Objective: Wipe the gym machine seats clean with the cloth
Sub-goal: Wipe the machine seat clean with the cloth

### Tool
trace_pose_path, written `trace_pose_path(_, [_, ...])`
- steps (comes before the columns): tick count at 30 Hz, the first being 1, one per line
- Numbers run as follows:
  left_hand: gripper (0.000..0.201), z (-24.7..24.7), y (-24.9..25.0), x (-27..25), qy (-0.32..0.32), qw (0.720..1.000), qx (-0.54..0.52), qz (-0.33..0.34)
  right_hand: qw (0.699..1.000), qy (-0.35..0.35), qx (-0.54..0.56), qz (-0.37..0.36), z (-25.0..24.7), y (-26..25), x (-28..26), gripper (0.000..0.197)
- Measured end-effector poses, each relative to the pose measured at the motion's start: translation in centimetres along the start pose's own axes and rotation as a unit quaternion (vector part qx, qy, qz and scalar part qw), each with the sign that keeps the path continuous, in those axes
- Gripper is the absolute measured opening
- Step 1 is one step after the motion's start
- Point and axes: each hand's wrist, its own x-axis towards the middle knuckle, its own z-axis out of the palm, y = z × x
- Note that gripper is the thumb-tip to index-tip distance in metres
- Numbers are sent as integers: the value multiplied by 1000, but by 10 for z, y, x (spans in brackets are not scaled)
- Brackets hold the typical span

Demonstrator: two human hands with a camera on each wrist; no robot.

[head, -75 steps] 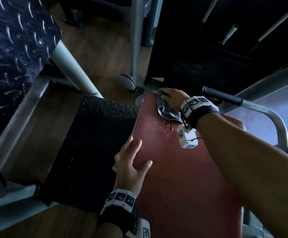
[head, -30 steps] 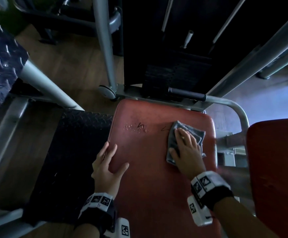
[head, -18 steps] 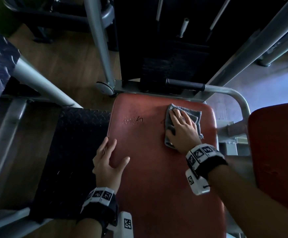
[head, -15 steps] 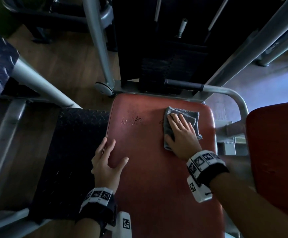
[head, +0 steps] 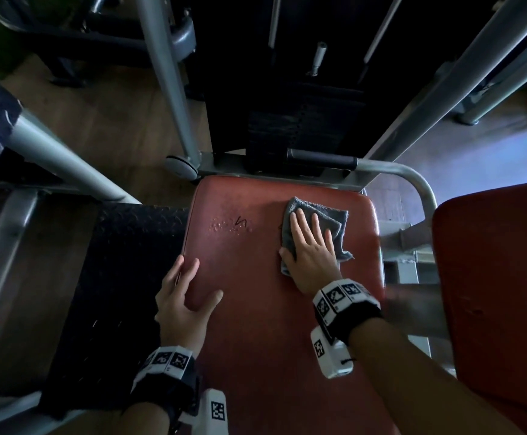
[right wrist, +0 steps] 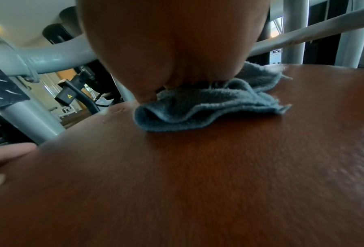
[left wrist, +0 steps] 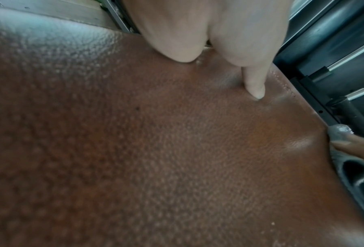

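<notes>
Checker-plate footboard [head: 114, 277], black and ridged, lies at nine o'clock of the seat [head: 255, 324], with grey painted steel tubes [head: 67, 164] slanting above it. Next comes the left hand [head: 183, 296], fingers straight and spread, flat on the seat's left edge with the thumb lying inward; it holds nothing and looks to be bracing the pad. The seat itself is a red-brown padded slab with rounded corners and a pebbled, leather-like skin; in the left wrist view it dimples under a fingertip [left wrist: 256, 90], so I judge it soft over foam and fairly slick when damp. At about eleven o'clock on the pad sits a patch of droplets [head: 229, 226] beside a small dark scrawl, not yet wiped.

Further right, the right hand [head: 312, 249] presses flat, fingers extended, on the cloth [head: 337, 219], which lies at one o'clock on the pad, near the far right corner. That cloth is grey terry, folded in loose layers with frayed edges; light, limp and grippy, I judge, so it should be driven by palm pressure on its middle, since its free edges may bunch or roll. At three o'clock stands a second red pad [head: 491, 293], just beside the first.
</notes>
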Motion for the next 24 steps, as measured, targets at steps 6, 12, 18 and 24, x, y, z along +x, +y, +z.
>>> trace_pose_path(6, [71, 0, 1, 1, -3, 1000, 1, 0, 1000, 0, 26, -13, 14, -16, -57, 72])
trace_pose_path(12, [72, 1, 1, 1, 5, 1000, -2, 4, 1000, -18, -4, -16, 3, -13, -28, 68])
trace_pose_path(18, [71, 1, -2, -1, 7, 1000, -13, 8, 1000, -9, 18, -10, -3, -23, -24, 67])
trace_pose_path(24, [73, -1, 0, 0, -4, 1000, -3, -9, 998, -39, 23, -35, 10, -21, -64, 69])
